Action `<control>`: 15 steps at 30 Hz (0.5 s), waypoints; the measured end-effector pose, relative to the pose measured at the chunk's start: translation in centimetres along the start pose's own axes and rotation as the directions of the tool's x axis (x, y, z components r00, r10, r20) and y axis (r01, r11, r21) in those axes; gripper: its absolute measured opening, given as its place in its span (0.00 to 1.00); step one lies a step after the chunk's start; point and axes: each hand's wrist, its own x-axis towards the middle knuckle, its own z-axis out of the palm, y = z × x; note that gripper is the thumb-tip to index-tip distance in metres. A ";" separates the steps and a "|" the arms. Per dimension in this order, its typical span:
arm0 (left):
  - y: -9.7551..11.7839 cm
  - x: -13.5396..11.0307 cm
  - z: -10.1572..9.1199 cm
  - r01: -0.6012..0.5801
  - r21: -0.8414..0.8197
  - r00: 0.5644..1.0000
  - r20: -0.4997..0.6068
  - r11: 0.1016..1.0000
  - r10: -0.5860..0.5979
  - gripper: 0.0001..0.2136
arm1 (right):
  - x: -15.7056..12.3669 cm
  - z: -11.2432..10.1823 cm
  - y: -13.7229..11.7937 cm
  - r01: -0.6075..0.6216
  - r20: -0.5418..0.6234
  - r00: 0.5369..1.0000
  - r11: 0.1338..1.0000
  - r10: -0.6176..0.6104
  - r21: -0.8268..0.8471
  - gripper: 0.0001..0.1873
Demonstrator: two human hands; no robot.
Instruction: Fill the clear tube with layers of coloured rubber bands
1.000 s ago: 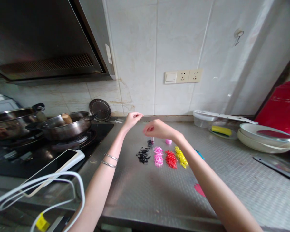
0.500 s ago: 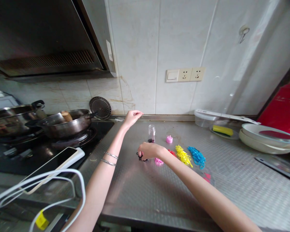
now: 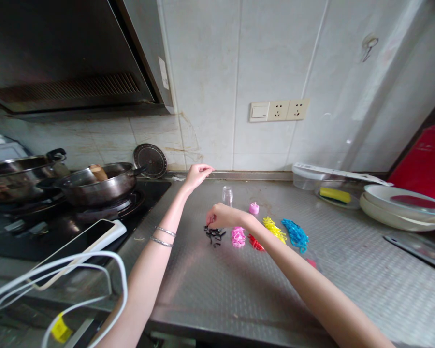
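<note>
My right hand is pinched at the upper edge of a small pile of black rubber bands, its fingertips touching them. Piles of pink bands, red bands, yellow bands and blue bands lie in a row to its right; my forearm covers part of the red and yellow ones. Just behind this hand stands a small clear jar, its lower part hidden. My left hand is raised near the wall, thumb and fingers pinched together; what they hold, if anything, is too small to see.
A pink cap sits right of the jar. Pans rest on the stove at left, near a phone and white cable. At right are a yellow sponge, stacked bowls and a knife.
My right hand has lifted slightly away from the counter's front, uncovering more of the black, pink and red bands and now hiding the jar's base. My left hand has barely moved.
</note>
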 end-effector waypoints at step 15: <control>-0.2 0.1 0.4 0.006 -0.004 1.000 -0.010 1.000 -0.006 0.11 | -2.1 -6.2 2.6 -0.028 -0.718 0.649 0.951 0.250 0.307 0.14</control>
